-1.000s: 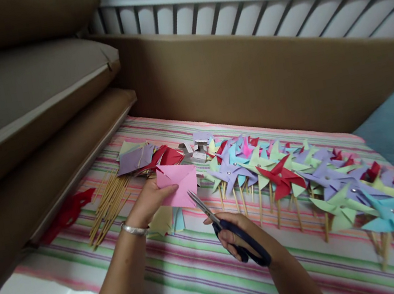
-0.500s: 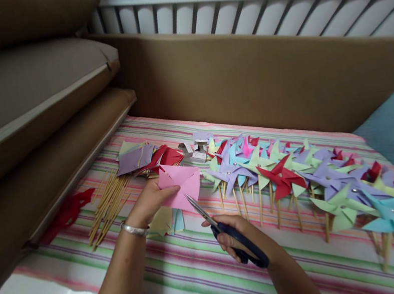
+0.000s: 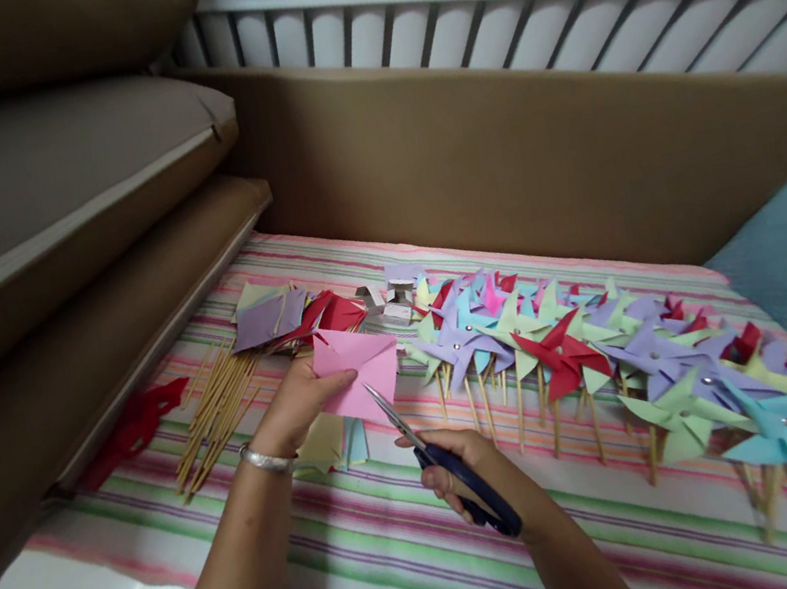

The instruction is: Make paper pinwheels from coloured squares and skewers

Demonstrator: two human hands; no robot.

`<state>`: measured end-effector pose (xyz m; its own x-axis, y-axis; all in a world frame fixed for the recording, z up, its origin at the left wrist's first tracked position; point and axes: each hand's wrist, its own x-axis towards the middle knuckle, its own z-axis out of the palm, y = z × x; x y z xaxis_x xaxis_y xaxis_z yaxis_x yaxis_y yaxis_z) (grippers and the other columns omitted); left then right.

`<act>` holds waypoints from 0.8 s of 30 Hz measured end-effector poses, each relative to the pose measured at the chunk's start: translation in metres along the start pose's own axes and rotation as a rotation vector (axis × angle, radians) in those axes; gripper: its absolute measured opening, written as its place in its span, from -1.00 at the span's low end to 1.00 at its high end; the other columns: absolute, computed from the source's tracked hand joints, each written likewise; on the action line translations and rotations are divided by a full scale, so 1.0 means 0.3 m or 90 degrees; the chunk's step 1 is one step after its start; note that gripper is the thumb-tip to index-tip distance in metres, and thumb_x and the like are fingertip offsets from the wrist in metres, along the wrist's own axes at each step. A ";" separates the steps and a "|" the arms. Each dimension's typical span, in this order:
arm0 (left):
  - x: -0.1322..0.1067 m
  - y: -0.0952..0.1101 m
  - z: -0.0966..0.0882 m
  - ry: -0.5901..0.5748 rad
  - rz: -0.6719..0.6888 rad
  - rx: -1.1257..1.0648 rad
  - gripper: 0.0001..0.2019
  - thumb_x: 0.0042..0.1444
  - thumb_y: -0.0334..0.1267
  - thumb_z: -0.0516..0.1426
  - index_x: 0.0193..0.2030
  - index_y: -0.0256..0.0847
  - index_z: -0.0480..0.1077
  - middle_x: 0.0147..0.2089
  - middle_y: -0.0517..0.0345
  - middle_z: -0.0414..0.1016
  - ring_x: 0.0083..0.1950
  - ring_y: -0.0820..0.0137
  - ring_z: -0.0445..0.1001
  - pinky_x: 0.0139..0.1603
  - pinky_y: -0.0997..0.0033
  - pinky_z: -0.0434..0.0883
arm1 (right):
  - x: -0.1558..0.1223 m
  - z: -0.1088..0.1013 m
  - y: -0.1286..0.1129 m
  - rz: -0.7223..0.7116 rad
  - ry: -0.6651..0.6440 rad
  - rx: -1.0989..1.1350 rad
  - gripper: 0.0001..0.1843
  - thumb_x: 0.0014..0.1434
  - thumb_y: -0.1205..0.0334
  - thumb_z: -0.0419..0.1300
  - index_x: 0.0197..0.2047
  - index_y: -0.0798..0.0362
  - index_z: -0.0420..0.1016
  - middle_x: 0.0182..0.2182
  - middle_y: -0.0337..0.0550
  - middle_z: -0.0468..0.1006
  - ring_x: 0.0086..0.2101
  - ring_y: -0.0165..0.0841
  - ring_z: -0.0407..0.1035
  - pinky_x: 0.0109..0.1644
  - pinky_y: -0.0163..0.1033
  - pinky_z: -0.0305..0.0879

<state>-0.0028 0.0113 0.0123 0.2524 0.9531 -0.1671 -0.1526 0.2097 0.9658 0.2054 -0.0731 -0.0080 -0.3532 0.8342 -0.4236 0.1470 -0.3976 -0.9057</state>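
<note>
A square of pink paper (image 3: 366,355) with slits running in from its corners is pinched at its left edge by my left hand (image 3: 298,403), thumb on top. My right hand (image 3: 462,470) is closed around the dark blue handles of a pair of scissors (image 3: 406,429). The blades point up and left, nearly together, with the tips over the lower middle of the pink paper. Beneath the left hand lie pale yellow paper (image 3: 319,442) and light blue paper (image 3: 354,440).
Many paper pinwheels (image 3: 561,356) on sticks spread to the right. Wooden sticks (image 3: 217,417), a pile of coloured paper (image 3: 268,319), red scraps (image 3: 132,432) and small open boxes (image 3: 395,302) lie left and behind. Stacked cushions (image 3: 70,189) and a brown board (image 3: 489,146) border the striped cloth (image 3: 420,533).
My right hand and the scissors have shifted slightly left, bringing the blades further over the pink paper. My left hand and the paper have barely moved.
</note>
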 end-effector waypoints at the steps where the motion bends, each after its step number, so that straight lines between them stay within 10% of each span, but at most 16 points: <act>1: 0.000 0.000 0.000 0.002 -0.001 -0.002 -0.72 -0.21 -0.26 0.28 -0.30 -0.34 0.50 -0.32 0.04 0.55 -0.37 0.37 0.43 -0.33 0.46 0.30 | 0.000 0.002 -0.004 0.006 0.004 -0.005 -0.45 -0.05 0.12 0.22 0.01 0.18 0.35 -0.72 -0.44 0.25 -0.77 -0.58 0.13 -0.74 -0.47 0.03; 18: 0.000 0.008 -0.004 0.023 -0.010 0.021 -0.73 -0.23 -0.26 0.27 -0.34 -0.35 0.50 -0.34 0.03 0.55 -0.38 0.35 0.44 -0.34 0.44 0.31 | -0.003 0.004 -0.016 0.010 0.024 -0.141 -0.54 -0.02 0.13 0.18 -0.03 0.10 0.39 -0.74 -0.44 0.25 -0.75 -0.55 0.16 -0.68 -0.44 0.09; 24: 0.005 0.003 -0.006 0.047 -0.022 0.010 -0.71 -0.26 -0.26 0.27 -0.32 -0.35 0.49 -0.34 0.01 0.55 -0.38 0.34 0.45 -0.35 0.41 0.32 | -0.062 -0.087 -0.015 -0.070 -0.053 -0.219 -0.64 0.06 0.26 0.12 -0.03 0.08 0.32 -0.47 -0.18 0.51 -0.44 -0.36 0.43 -0.37 -0.28 0.33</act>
<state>-0.0042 0.0132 0.0127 0.1856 0.9591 -0.2136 -0.1294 0.2394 0.9623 0.2354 -0.0768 0.0034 -0.4559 0.8252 -0.3335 0.4010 -0.1441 -0.9047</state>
